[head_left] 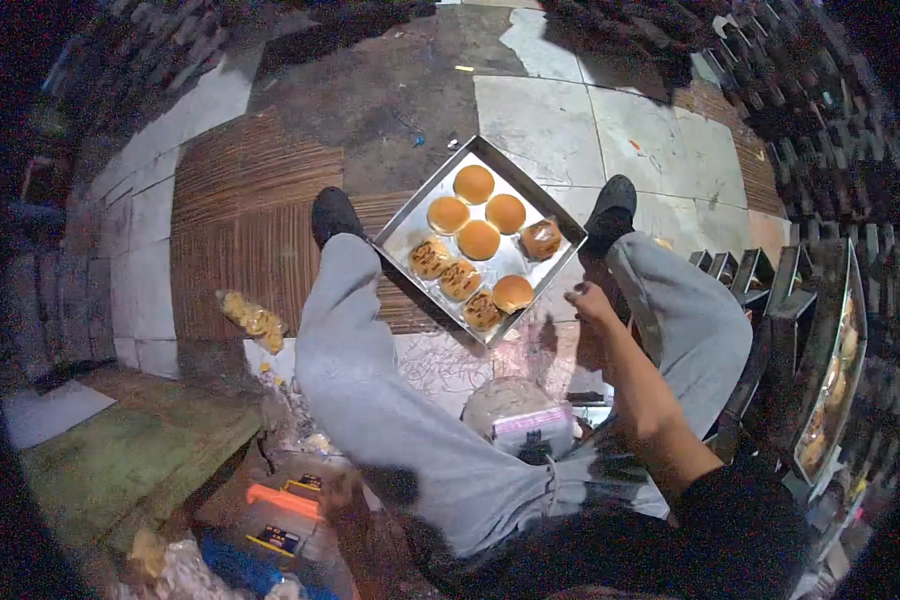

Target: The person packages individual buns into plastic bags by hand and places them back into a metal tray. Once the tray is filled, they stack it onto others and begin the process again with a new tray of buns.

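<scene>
A square metal tray [427, 208] lies between my feet, turned cornerwise to me. Several round golden buns [479, 240] rest in it, some plain and some with dark brown marks. One bun [541, 240] at the tray's right corner looks wrapped in clear plastic. My right hand [592, 303] hovers just off the tray's lower right edge, its fingers curled; whatever they may hold is too small to make out. Down at the lower left, my left hand [346, 500] is in deep shadow beside an orange bar [284, 500] on a box-like thing with dark labels. Its fingers are not clear.
Between my thighs sits a pack of clear plastic bags [532, 425] with a pink strip. A bag of yellowish food [253, 320] lies left of my leg. Trays [828, 375] with wrapped items stand at right. A greenish board [135, 460] is at lower left.
</scene>
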A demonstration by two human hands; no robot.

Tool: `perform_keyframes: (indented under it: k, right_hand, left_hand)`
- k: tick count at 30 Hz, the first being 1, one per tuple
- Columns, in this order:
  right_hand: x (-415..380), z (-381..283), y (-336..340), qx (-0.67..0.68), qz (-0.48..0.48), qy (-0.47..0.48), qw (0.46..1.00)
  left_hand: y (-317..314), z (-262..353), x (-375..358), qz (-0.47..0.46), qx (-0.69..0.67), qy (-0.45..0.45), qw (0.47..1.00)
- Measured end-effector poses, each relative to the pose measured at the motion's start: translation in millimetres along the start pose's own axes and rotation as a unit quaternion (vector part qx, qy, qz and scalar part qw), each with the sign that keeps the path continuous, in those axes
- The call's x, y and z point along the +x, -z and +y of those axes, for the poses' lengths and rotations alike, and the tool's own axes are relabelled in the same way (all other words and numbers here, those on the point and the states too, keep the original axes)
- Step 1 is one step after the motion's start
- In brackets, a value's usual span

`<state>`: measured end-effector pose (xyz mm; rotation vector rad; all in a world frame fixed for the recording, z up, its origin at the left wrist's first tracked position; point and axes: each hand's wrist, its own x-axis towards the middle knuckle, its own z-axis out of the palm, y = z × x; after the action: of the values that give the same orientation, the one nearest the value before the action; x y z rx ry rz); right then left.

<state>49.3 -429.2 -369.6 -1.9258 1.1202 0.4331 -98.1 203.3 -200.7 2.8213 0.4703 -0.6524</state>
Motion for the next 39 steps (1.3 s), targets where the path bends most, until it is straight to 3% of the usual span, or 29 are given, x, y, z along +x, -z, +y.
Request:
perform_keyframes:
  k: [1,2,4,6,7,8,10,12,13,14,15,16,17,18,19,20,22,23,24,25,26,28,30,31,32,35,36,37,39]
  right_hand:
    - [-7,1,15,-0.108,-0.135,0.033,0.984]
    - [-42,-27,15,-0.075,-0.101,0.042,0.991]
    - [-131,-88,17,-0.168,-0.041,0.237,0.956]
    - [-214,-100,9,-0.167,-0.105,0.324,0.925]
    - [-252,-98,9,-0.234,-0.175,0.300,0.908]
    - [-281,-86,13,-0.257,-0.221,0.359,0.870]
    - [-320,-47,0,-0.292,-0.177,0.414,0.844]
    - [-340,-42,-1,-0.273,-0.117,0.456,0.839]
    - [-344,-44,0,-0.269,-0.112,0.465,0.836]
    - [-348,-48,1,-0.247,-0.048,0.492,0.834]
    - [-352,-51,3,-0.220,0.015,0.517,0.827]
    - [-360,-56,10,-0.212,0.017,0.529,0.821]
    - [-370,-61,19,-0.187,-0.047,0.473,0.859]
    - [-374,-62,25,-0.164,-0.111,0.415,0.888]
    - [-369,-54,19,-0.145,-0.096,0.404,0.898]
    - [-363,-45,22,-0.141,-0.099,0.414,0.894]
    - [-354,-50,42,-0.105,-0.215,0.448,0.862]
    - [-331,-50,46,-0.089,-0.172,0.486,0.852]
    - [-343,-83,70,-0.020,-0.154,0.456,0.876]
    - [-339,-103,89,-0.004,-0.144,0.498,0.855]
    - [-337,-114,106,0.011,-0.136,0.533,0.835]
    - [-352,-134,127,-0.028,-0.173,0.485,0.856]
    - [-359,-142,127,-0.065,-0.202,0.438,0.874]
    - [-362,-142,124,-0.022,-0.189,0.520,0.832]
    - [-364,-140,121,0.019,-0.178,0.598,0.781]
    - [-360,-118,96,-0.051,-0.153,0.566,0.809]
    - [-360,-116,90,-0.058,-0.135,0.556,0.818]
    - [-359,-117,85,-0.099,-0.070,0.608,0.785]
    - [-360,-121,79,-0.069,-0.096,0.591,0.798]
  left_hand:
    - [7,13,21,0.039,-0.032,-0.032,0.998]
    - [16,35,43,0.091,-0.073,-0.071,0.991]
    - [50,92,72,0.211,-0.150,-0.159,0.953]
    - [103,161,61,0.270,-0.182,-0.195,0.925]
    - [135,202,42,0.281,-0.263,-0.188,0.904]
    - [148,227,20,0.290,-0.342,-0.182,0.875]
    - [123,244,-5,0.247,-0.370,-0.270,0.854]
    - [88,267,-30,0.055,-0.396,-0.353,0.846]
    - [62,281,-39,0.025,-0.366,-0.400,0.840]
    - [42,292,-51,-0.004,-0.334,-0.442,0.833]
    - [32,296,-69,-0.008,-0.266,-0.433,0.861]
    - [32,298,-80,-0.012,-0.194,-0.421,0.886]
    - [37,298,-80,0.003,-0.187,-0.421,0.888]
    - [49,301,-82,-0.131,-0.168,-0.336,0.917]
    - [57,304,-85,-0.263,-0.150,-0.239,0.922]
    - [49,301,-85,-0.252,-0.150,-0.235,0.927]
    - [27,293,-81,-0.034,-0.305,-0.376,0.874]
    - [24,292,-76,-0.024,-0.301,-0.376,0.876]
    - [31,296,-68,-0.096,-0.339,-0.405,0.844]
    - [38,299,-63,-0.172,-0.374,-0.427,0.805]
    - [50,303,-59,-0.171,-0.373,-0.425,0.807]
    - [86,316,-46,0.027,-0.138,-0.483,0.865]
    - [116,328,-35,0.053,-0.097,-0.543,0.832]
    - [123,333,-31,0.079,-0.060,-0.595,0.798]
    - [123,336,-30,0.084,-0.060,-0.595,0.797]
    - [109,341,-27,0.150,0.023,-0.654,0.741]
    - [107,343,-30,0.155,0.022,-0.649,0.744]
    - [106,347,-35,0.171,0.021,-0.652,0.739]
    - [110,346,-38,0.158,0.047,-0.641,0.750]
